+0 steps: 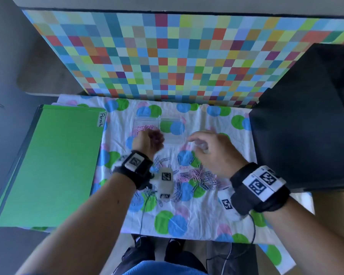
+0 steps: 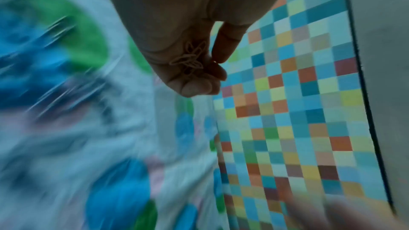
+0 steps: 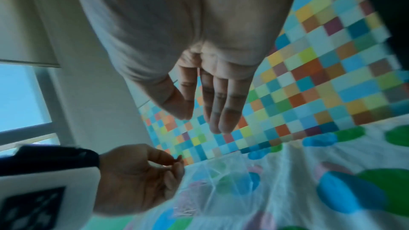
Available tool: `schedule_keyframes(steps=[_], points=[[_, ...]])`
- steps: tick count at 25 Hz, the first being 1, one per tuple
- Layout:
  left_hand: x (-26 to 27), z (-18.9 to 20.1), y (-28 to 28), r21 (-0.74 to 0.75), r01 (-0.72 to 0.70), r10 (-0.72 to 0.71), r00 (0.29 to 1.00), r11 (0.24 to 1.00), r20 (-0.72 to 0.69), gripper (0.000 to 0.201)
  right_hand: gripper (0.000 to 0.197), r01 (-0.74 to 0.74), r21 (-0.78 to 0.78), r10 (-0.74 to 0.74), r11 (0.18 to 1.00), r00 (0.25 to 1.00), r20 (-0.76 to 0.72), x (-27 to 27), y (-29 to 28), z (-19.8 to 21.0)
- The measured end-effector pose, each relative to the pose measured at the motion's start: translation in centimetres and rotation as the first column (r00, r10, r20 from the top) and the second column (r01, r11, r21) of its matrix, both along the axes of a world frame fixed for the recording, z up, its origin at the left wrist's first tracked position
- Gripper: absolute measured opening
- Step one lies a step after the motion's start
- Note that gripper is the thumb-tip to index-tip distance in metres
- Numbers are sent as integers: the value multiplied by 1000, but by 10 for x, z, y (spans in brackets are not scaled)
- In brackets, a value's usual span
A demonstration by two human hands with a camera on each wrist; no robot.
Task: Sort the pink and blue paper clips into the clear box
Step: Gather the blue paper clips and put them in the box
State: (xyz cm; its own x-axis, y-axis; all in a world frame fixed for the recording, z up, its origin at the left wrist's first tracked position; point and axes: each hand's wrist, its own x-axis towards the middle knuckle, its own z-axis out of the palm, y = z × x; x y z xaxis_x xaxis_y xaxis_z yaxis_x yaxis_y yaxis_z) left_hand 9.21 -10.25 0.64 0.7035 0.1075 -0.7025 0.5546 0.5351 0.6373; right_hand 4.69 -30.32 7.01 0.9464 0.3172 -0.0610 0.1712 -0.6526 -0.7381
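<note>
The clear box stands on the dotted cloth and has two compartments. Pink paper clips lie in its left compartment; the right one shows only cloth through its floor. My left hand hovers at the near edge of the left compartment, its fingers curled round a few pink clips in the palm. My right hand is just right of the box with straight fingers and holds nothing. A mixed pile of pink and blue clips lies nearer me between my wrists. In the right wrist view the box sits beside my left hand.
A green folder labelled "Permits" lies to the left of the cloth. A large black object stands on the right. A checkered panel rises right behind the box. Loose clips are scattered near my left wrist.
</note>
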Motion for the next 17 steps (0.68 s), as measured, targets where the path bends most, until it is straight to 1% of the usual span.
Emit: schedule_keyframes(steps=[2, 3, 4, 5, 6, 7, 8, 9, 10, 12, 13, 14, 15, 16, 17], points=[[32, 0, 24, 159, -19, 21, 1000, 987, -9, 26, 20, 103, -22, -105, 994, 993, -59, -3, -19, -8], [45, 1, 31, 241, -1, 3, 1000, 970, -8, 25, 19, 119, -49, -123, 992, 989, -85, -7, -26, -13], [56, 1, 37, 335, 47, -50, 999, 941, 2, 24, 19, 115, -73, -122, 991, 987, -105, -11, -30, -19], [62, 0, 39, 456, 137, -159, 987, 879, 9, 23, 19, 100, -88, -110, 991, 987, -119, -16, -32, -25], [66, -1, 40, 611, 276, -334, 942, 742, -21, 21, 19, 84, -97, -97, 992, 986, -134, -20, -34, -31], [65, -3, 39, 732, 391, -492, 866, 559, -87, 18, 19, 73, -106, -88, 992, 985, -146, -24, -34, -36], [64, -6, 39, 832, 443, -605, 778, 335, -171, 20, 19, 66, -120, -84, 991, 985, -152, -28, -35, -41], [57, -5, 37, 876, 435, -640, 738, 211, -213, 24, 19, 56, -135, -77, 989, 985, -155, -31, -36, -47], [48, -3, 35, 900, 411, -660, 718, 145, -222, 26, 18, 43, -151, -67, 988, 985, -156, -33, -36, -52], [29, 1, 31, 951, 297, -668, 725, 85, -167, 23, 19, 10, -184, -42, 983, 985, -168, -38, -34, -63], [17, 1, 26, 970, 241, -714, 686, 40, -141, 22, 18, -8, -210, -28, 978, 985, -171, -40, -31, -68], [4, -1, 21, 981, 194, -784, 608, -8, -127, 21, 18, -28, -243, -14, 970, 986, -169, -42, -28, -73], [-10, -2, 14, 983, 182, -847, 517, -37, -127, 21, 16, -44, -279, 0, 959, 988, -157, -45, -23, -78], [-24, -4, 5, 974, 216, -890, 427, -73, -161, 20, 15, -51, -309, 8, 950, 990, -139, -46, -18, -82], [-36, -8, -5, 955, 267, -910, 351, -127, -220, 19, 14, -55, -328, 14, 943, 992, -124, -46, -13, -85]])
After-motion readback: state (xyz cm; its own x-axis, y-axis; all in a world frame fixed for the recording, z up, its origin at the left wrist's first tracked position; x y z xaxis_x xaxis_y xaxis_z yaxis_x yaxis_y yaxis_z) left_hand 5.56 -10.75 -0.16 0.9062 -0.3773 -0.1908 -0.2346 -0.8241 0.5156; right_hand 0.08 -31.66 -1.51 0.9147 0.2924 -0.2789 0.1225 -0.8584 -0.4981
